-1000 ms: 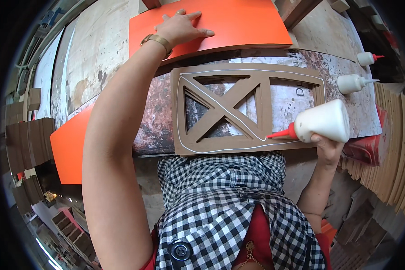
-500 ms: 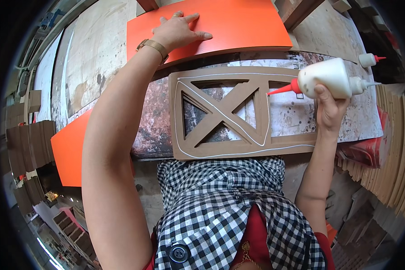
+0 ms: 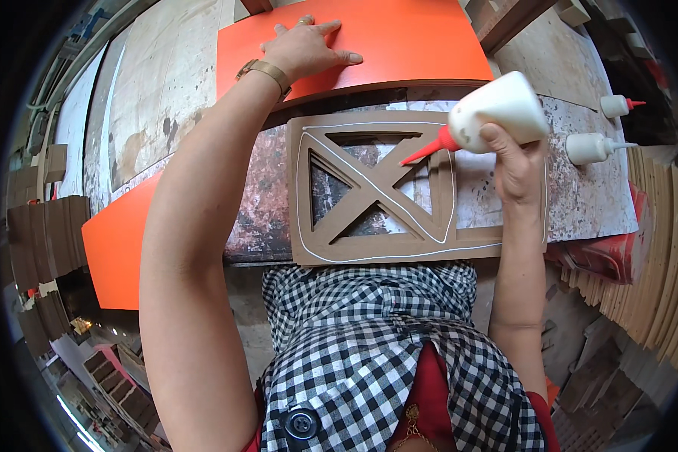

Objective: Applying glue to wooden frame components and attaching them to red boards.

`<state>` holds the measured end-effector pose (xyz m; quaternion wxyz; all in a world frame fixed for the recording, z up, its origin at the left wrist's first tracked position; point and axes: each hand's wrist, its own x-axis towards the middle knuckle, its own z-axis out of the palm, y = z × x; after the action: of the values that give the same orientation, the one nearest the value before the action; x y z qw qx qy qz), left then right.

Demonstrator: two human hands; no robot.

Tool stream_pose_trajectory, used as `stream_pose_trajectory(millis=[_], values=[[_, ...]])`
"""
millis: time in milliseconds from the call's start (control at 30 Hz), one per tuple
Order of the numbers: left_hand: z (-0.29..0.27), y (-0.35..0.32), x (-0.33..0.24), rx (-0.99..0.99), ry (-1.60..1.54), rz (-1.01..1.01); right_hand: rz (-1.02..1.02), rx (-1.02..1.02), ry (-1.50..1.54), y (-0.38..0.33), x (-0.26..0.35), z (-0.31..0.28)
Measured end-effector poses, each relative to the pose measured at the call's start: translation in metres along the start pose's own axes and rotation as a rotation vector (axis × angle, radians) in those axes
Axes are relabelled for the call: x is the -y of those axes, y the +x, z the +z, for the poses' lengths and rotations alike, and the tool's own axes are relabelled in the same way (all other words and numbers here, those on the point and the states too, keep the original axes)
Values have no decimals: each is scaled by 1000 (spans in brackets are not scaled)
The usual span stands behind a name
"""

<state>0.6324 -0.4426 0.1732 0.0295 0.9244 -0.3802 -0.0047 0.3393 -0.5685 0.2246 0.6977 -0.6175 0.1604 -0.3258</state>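
Head view: the brown fretwork panel (image 3: 384, 188) lies flat on the bench (image 3: 595, 203). Above its upper right corner, the right hand (image 3: 516, 162) grips a white glue bottle (image 3: 497, 109), red nozzle down. Beyond the panel, the left hand (image 3: 305, 49) presses flat, fingers spread, on an orange board (image 3: 414, 41).

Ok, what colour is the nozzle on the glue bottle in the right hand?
Red, on a white glue bottle; the head view shows it.

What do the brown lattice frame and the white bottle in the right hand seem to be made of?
The lattice frame looks like fibreboard or thin plywood: matte, even brown, with clean cut-outs and white glue lines on it. The bottle in the right hand appears to be soft plastic: smooth, opaque white, with a red cone nozzle.
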Motion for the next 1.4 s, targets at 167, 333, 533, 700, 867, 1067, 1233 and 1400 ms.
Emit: stream_pose_trajectory(millis=[167, 333, 533, 700, 867, 1067, 1233, 1400], values=[[1, -3, 1, -11, -31, -16, 75, 139, 18, -21, -1, 44], [-6, -1, -5, 58, -69, -17, 189, 314, 45, -43, -6, 74], [1, -1, 1, 24, -84, -17, 298, 344, 41, -63, -3, 106], [-9, -6, -6, 16, -81, -33, 529, -189, 483, -50, 3, 69], [-26, -18, -9, 31, -111, -11, 207, -342, 759, -22, 26, -52], [-32, -22, -5, 84, -111, 8, 72, -688, 919, -30, 12, -190], [-52, -19, -28, 161, 15, 24, 107, -674, 1129, -42, -14, -247], [-47, -19, -86, -31, -204, 390, 164, -612, 1193, -54, -21, -251]])
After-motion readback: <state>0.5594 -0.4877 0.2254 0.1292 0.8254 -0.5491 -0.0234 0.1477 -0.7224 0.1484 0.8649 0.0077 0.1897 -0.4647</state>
